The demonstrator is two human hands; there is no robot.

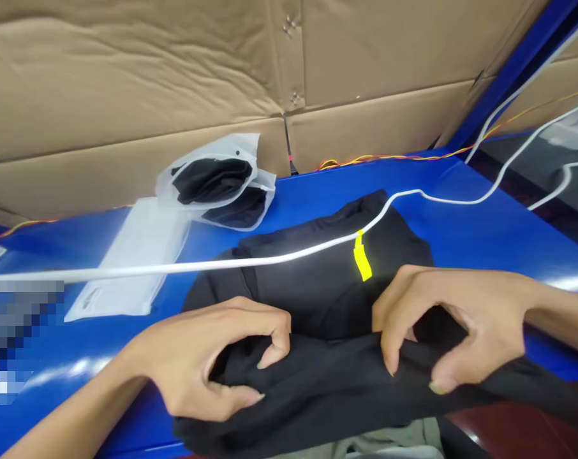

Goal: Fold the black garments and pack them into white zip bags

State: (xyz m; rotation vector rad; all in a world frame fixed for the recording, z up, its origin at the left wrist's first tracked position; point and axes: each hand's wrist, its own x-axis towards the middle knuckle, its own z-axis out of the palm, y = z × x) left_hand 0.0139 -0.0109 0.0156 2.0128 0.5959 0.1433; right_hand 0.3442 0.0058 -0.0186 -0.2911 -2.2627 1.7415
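Note:
A black garment lies partly folded on the blue table, its near part hanging over the front edge. My left hand grips the left of the near fold, thumb and fingers curled around the fabric. My right hand holds the same fold farther right, its fingers bent over the cloth and the thumb on the near side. Some fingertips are hidden in the cloth. A white cord with a yellow tag crosses in front of the garment's far part.
On the blue table, two clear bags holding black cloth lie at the back, beside a flat white plastic bag. Brown padded panels stand behind. Twisted red and yellow wires run along the back edge. Greenish-grey cloth shows below.

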